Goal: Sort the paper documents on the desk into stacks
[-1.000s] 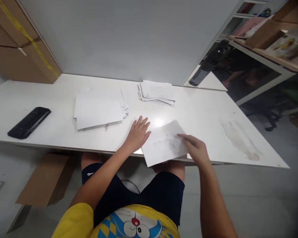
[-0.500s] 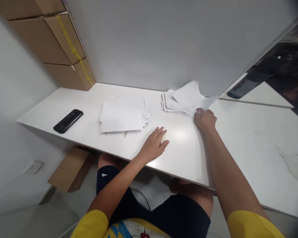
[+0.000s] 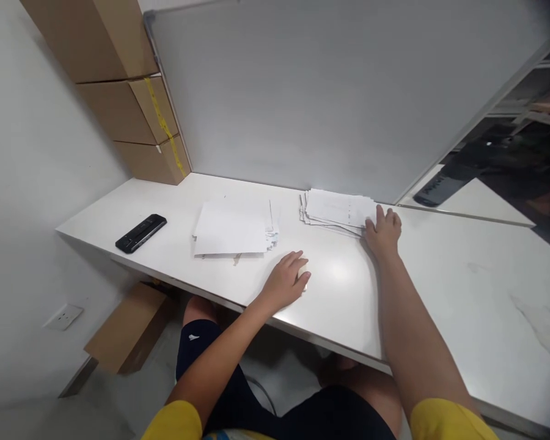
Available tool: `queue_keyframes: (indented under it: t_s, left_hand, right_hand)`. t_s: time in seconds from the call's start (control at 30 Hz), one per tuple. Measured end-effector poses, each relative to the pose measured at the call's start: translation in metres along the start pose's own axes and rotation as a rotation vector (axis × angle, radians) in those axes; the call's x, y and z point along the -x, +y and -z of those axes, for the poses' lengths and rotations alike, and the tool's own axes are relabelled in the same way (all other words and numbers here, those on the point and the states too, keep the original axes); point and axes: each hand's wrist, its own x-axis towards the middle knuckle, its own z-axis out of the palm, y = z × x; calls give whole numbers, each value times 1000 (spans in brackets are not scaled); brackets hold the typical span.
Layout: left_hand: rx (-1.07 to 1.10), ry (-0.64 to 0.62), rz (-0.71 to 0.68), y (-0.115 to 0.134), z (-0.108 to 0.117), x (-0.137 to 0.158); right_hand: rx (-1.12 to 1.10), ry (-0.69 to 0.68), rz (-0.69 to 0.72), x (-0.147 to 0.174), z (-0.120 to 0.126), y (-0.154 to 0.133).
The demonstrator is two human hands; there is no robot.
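My left hand (image 3: 285, 281) rests on the white tabletop, its thumb and fingers around a small cream-white object (image 3: 303, 273) that is mostly covered, so its kind does not show. At the right end of a stack of paper sheets (image 3: 337, 208), my right hand (image 3: 383, 231) has its fingers apart and touches the sheets' edge. That stack lies flat near the board, its edges uneven. Left of my left hand is another pile of paper (image 3: 231, 229), with a blank sheet on top and scraps poking out at its right side.
A black phone (image 3: 141, 233) lies on the left of the table (image 3: 174, 256). Cardboard boxes (image 3: 149, 162) are stacked in the back left corner against a whiteboard (image 3: 293, 98). Another box (image 3: 126, 330) is on the floor. A dark bottle (image 3: 435, 186) appears behind the right side.
The top sheets of the right stack, lifted and bent in my right hand before, now lie flat. My right hand's fingers have loosened. My left hand stays in place; the camera view has tilted up.
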Motion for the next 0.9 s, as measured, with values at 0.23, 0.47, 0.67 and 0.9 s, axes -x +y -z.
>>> queue_keyframes:
  t_s: [0.23, 0.47, 0.67, 0.9]
  left_hand:
    - [37, 137, 5, -5, 7, 0]
    - [-470, 251, 124, -37, 93, -13]
    - [-773, 33, 72, -90, 151, 5]
    - [-644, 169, 122, -105, 157, 17]
  right_hand:
    - [-63, -28, 17, 21, 11, -26]
    - [-120, -169, 148, 81, 30, -47]
    - [-174, -263, 144, 93, 25, -38]
    - [-274, -301, 52, 80, 31, -43]
